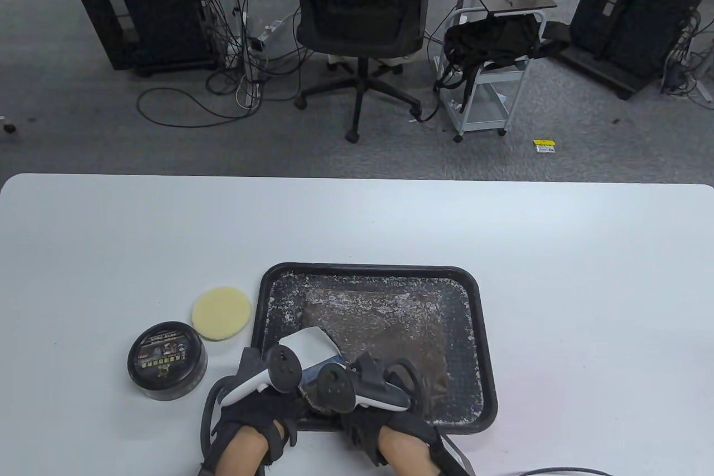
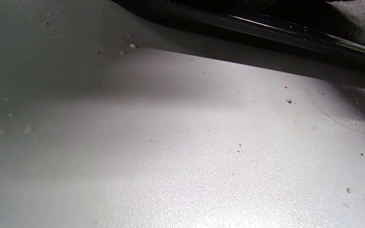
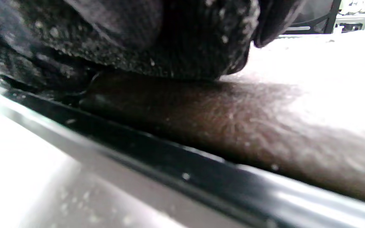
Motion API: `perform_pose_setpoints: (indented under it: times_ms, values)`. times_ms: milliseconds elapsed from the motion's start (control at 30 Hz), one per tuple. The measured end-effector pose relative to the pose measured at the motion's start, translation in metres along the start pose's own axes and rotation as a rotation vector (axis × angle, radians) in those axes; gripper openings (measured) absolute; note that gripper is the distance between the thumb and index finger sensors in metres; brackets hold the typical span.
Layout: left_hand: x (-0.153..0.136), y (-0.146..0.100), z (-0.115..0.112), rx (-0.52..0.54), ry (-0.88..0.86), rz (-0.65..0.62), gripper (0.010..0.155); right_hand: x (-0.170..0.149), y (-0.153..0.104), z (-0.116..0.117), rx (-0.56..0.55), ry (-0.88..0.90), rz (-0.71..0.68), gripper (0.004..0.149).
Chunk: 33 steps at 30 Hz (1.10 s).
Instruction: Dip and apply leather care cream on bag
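The bag [image 1: 379, 325], flat brown grainy leather speckled with pale flecks, lies in a shallow black tray [image 1: 474, 297] near the front edge of the white counter [image 1: 558, 253]. The right wrist view shows pebbled brown leather just inside the tray's glossy rim, with the gloved right hand [image 1: 385, 386] pressing down on it. Both hands sit at the bag's near edge, the left hand [image 1: 262, 386] at the tray's near-left corner beside a white piece [image 1: 309, 345] I cannot identify. The trackers hide the fingers, so I cannot tell what either hand grips, or whether it grips at all.

Judging by this, no dipping has begun: the round black tin [image 1: 167, 359] is closed, left of the tray, and the pale yellow foam pad [image 1: 221, 313] lies untouched just behind it. Next, the lid likely needs removing, then the soft pad pressed into the cream.
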State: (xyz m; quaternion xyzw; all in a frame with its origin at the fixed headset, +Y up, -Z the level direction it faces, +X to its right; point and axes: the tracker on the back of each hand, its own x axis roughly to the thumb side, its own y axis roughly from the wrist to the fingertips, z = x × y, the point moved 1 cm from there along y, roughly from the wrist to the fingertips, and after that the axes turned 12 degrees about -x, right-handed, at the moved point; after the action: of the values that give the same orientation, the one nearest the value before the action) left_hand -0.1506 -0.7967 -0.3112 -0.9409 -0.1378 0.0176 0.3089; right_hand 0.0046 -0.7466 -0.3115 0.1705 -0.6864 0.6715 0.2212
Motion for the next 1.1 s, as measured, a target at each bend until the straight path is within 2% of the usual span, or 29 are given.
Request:
perform_pose_setpoints:
  times_ms: [433,667,1100]
  values:
    - [0.0,0.001,0.0,0.005,-0.001,0.0,0.07,-0.011,-0.005,-0.003,0.063,-0.041,0.033,0.051]
    - [0.0,0.001,0.001,0.006,0.0,0.0,0.07,-0.027,-0.013,-0.008,0.166,-0.027,0.102,0.051]
    - [0.0,0.001,0.001,0.007,0.002,0.003,0.07,-0.068,-0.029,-0.019,0.281,-0.049,0.274,0.05]
